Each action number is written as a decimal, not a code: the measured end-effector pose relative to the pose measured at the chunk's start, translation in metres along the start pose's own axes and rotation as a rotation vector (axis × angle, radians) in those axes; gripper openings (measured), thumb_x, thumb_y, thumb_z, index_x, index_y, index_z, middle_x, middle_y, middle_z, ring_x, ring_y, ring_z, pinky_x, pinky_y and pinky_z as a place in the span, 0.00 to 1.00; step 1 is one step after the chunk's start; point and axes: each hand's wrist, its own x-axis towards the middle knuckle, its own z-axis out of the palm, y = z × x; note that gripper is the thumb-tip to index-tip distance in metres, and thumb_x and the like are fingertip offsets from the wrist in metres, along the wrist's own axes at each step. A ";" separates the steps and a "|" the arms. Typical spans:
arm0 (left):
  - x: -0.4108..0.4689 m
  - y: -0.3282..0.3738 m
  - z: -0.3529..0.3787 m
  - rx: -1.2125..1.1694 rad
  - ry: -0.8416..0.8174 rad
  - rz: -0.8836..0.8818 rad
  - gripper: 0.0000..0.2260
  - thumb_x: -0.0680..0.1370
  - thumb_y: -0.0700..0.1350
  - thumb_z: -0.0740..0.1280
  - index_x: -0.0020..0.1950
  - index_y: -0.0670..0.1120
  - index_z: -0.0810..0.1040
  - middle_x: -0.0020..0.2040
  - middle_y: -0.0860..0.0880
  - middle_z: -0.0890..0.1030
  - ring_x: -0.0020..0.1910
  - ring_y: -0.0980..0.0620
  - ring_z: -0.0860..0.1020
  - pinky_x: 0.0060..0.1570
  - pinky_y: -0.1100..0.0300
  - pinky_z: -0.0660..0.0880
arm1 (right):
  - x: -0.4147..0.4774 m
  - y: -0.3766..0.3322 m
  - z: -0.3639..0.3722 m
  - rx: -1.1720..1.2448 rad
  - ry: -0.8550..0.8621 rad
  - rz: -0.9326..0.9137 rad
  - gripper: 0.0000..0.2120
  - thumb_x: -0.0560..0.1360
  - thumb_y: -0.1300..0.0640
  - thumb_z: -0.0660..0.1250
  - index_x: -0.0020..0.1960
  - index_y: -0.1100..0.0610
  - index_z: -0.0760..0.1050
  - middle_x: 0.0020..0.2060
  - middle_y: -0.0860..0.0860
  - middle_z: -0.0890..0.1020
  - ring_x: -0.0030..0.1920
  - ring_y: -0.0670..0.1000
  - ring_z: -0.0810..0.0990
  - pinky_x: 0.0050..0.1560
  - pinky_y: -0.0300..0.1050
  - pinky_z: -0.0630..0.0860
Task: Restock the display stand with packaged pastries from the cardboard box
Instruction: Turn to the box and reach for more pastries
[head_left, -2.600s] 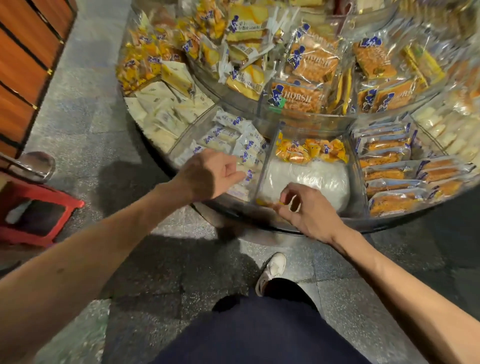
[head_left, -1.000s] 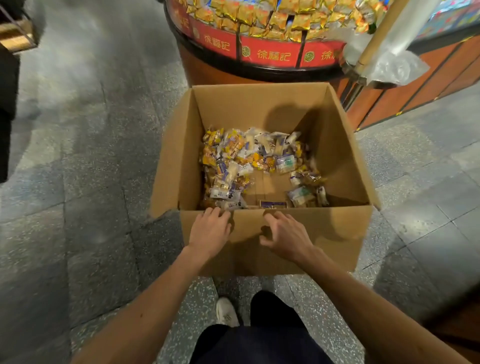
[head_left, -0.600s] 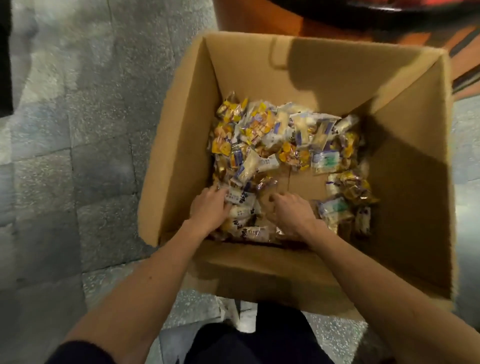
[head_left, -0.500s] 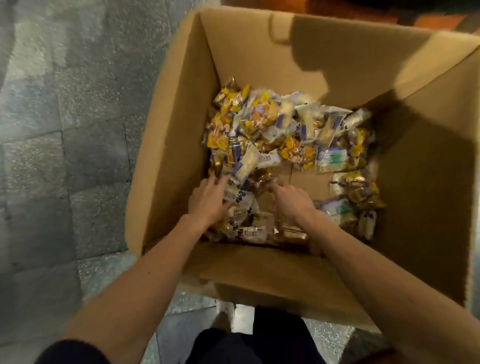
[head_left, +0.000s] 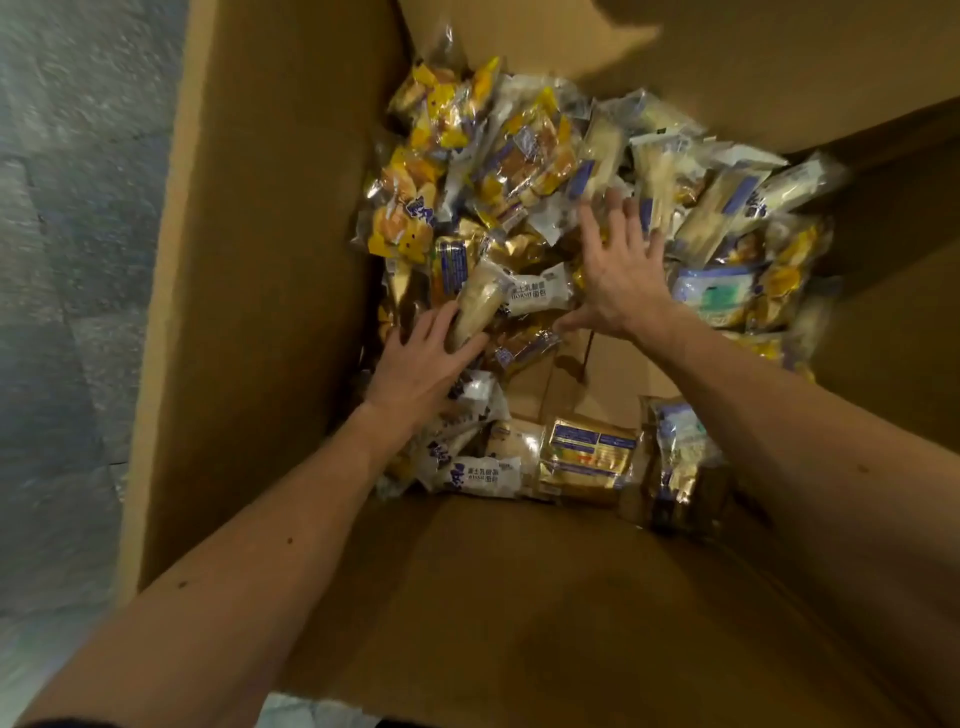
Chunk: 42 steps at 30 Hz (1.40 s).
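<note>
The open cardboard box (head_left: 270, 291) fills the view, and I look straight down into it. Several packaged pastries (head_left: 519, 156) in yellow, white and blue wrappers are heaped on its floor, mostly at the far side. My left hand (head_left: 415, 364) lies on the pile with fingers apart; thumb and fingers straddle the near end of a pale oblong pastry packet (head_left: 480, 299) that still rests in the heap. My right hand (head_left: 621, 270) is spread flat, palm down, over the middle of the pile and holds nothing. The display stand is out of view.
Bare box floor (head_left: 582, 374) shows between my wrists. More packets (head_left: 587, 457) lie along the near wall under my forearms. Grey stone floor tiles (head_left: 62, 312) run along the left outside the box.
I turned from the display stand to the box and leaned in. Both hands went from the box's near rim down into it, then from the near packets forward onto the middle of the pile.
</note>
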 end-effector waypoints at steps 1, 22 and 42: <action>0.000 0.000 0.002 0.000 0.035 -0.016 0.37 0.74 0.56 0.73 0.79 0.54 0.58 0.77 0.37 0.57 0.74 0.38 0.60 0.67 0.36 0.66 | 0.001 0.004 0.004 0.050 -0.023 0.052 0.70 0.61 0.36 0.79 0.80 0.57 0.32 0.79 0.63 0.37 0.79 0.64 0.38 0.75 0.67 0.44; -0.005 -0.004 -0.032 -0.535 -0.080 -0.265 0.24 0.72 0.48 0.76 0.59 0.55 0.64 0.47 0.52 0.76 0.51 0.43 0.78 0.58 0.42 0.73 | -0.041 0.030 0.043 0.919 -0.162 0.168 0.23 0.63 0.51 0.82 0.53 0.54 0.77 0.45 0.49 0.82 0.47 0.48 0.82 0.46 0.44 0.79; -0.079 -0.017 -0.099 -1.332 0.059 -0.253 0.15 0.70 0.44 0.78 0.45 0.55 0.73 0.43 0.54 0.80 0.39 0.56 0.80 0.40 0.56 0.77 | -0.079 -0.050 -0.013 1.707 -0.588 0.166 0.19 0.72 0.57 0.72 0.62 0.55 0.75 0.50 0.50 0.86 0.54 0.50 0.85 0.51 0.47 0.82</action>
